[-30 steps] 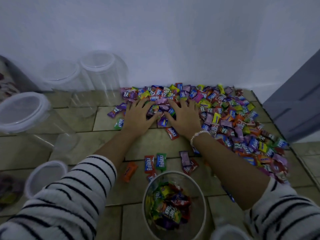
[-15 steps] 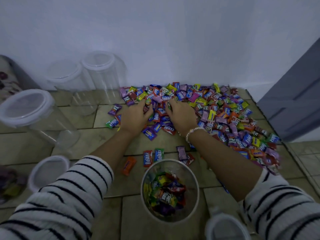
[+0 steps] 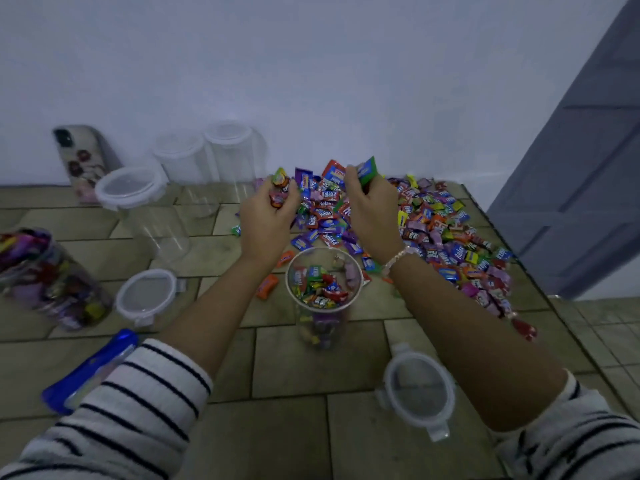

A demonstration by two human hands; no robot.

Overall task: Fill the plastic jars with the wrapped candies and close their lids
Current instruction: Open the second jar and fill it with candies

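An open clear plastic jar (image 3: pixel 323 327), partly filled with wrapped candies, stands on the tiled floor in front of me. Behind it and to its right spreads a big pile of wrapped candies (image 3: pixel 446 237). My left hand (image 3: pixel 265 221) and my right hand (image 3: pixel 372 209) are raised side by side above the near edge of the pile, just beyond the jar's mouth. Each is shut on a bunch of candies, with wrappers sticking out above the fingers. A loose lid (image 3: pixel 419 391) lies near right, another loose lid (image 3: pixel 145 296) at left.
A jar full of candies (image 3: pixel 48 278) lies on its side at far left. Three lidded empty jars (image 3: pixel 138 206) stand by the white wall, beside a phone (image 3: pixel 81 161) leaning on it. A blue packet (image 3: pixel 90 370) lies near left. A grey door (image 3: pixel 581 188) stands at right.
Both hands closed on candies from the pile's near edge and lifted them up off the floor. The camera view pulled back and tilted up.
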